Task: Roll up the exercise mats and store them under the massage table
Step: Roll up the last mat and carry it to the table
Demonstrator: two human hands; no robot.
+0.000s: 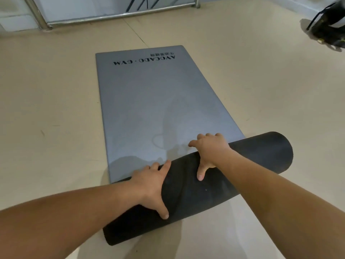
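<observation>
A grey exercise mat (149, 101) with black lettering at its far end lies flat on the beige floor. Its near end is rolled into a thick black roll (257, 156) that runs slantwise from lower left to right. My left hand (153, 186) lies over the roll's left half, fingers over the top and thumb pointing back toward me. My right hand (211, 152) presses on the roll's middle, fingers spread onto the flat grey part and thumb down on the black side. Both hands grip the roll.
A chrome tube frame (119, 15) with a white panel stands at the back. A black bag with straps (328, 28) sits on the floor at the far right. Beige floor (46, 109) surrounds the mat.
</observation>
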